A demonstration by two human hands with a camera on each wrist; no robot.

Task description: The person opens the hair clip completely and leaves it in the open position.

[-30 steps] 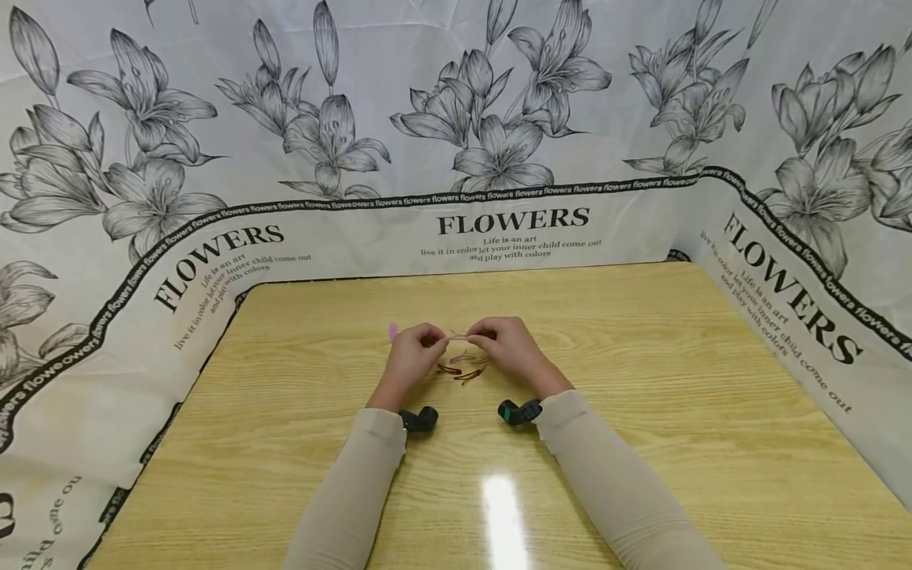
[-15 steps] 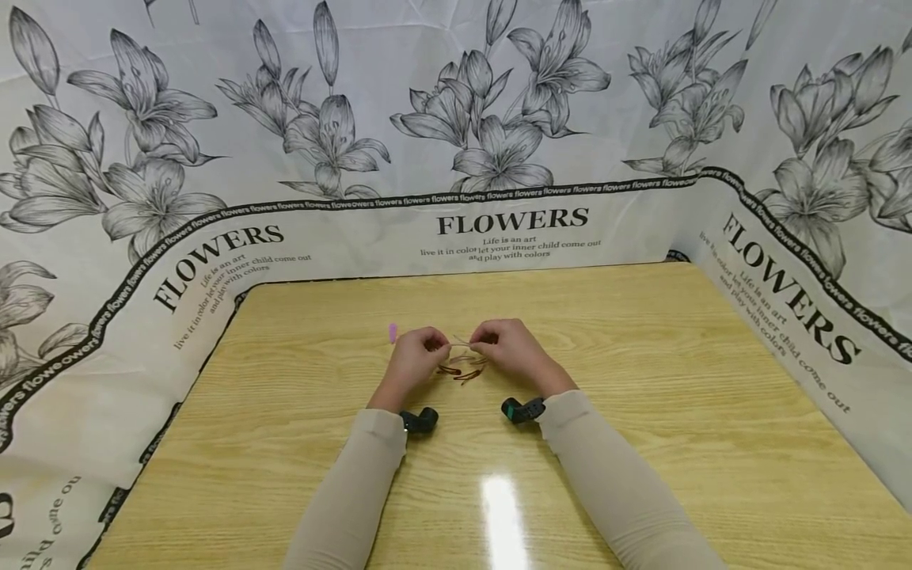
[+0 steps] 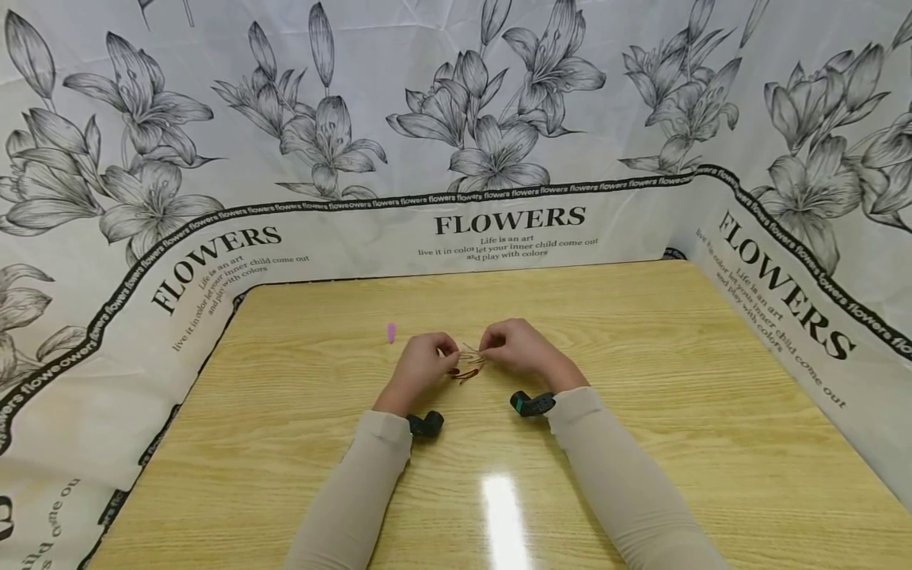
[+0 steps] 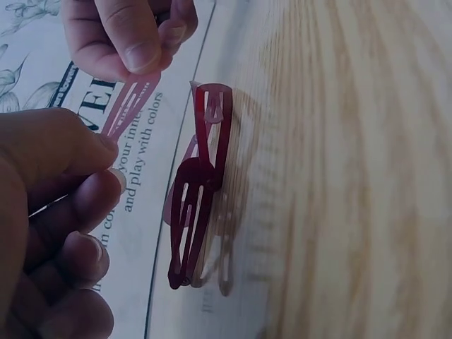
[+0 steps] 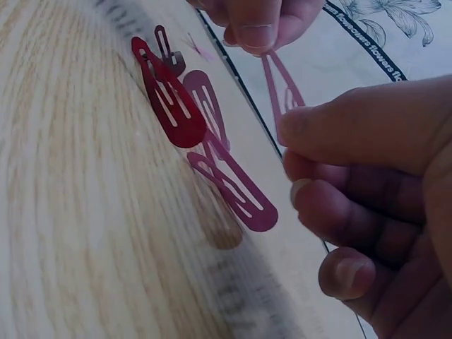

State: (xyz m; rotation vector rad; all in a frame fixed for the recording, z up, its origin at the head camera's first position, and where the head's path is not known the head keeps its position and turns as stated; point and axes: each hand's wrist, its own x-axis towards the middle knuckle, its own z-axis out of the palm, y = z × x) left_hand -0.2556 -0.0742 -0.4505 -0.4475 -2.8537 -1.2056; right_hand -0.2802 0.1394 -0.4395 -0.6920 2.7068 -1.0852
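Observation:
Both hands pinch one pink snap hair clip (image 5: 272,95) between them. My left hand (image 3: 419,370) has it by one end, between thumb and finger. My right hand (image 3: 529,350) pinches the other end. The right wrist view shows the clip's two arms spread apart. Below the hands several more snap clips lie in a loose cluster on the table. Among them are a dark red clip (image 4: 195,169) and, in the right wrist view, a pink clip (image 5: 263,222) lying against a red clip (image 5: 185,133).
A small purple oblong thing (image 3: 391,332) lies on the wooden table (image 3: 299,443), beyond the left hand. White cloth (image 3: 356,237) printed with flowers stands along the back and sides. Black wrist cameras (image 3: 427,424) sit under both wrists.
Both hands have drifted a little nearer and lower, over the cluster, the left one also to the right. The clip stays between the fingertips. The purple thing now shows more fully.

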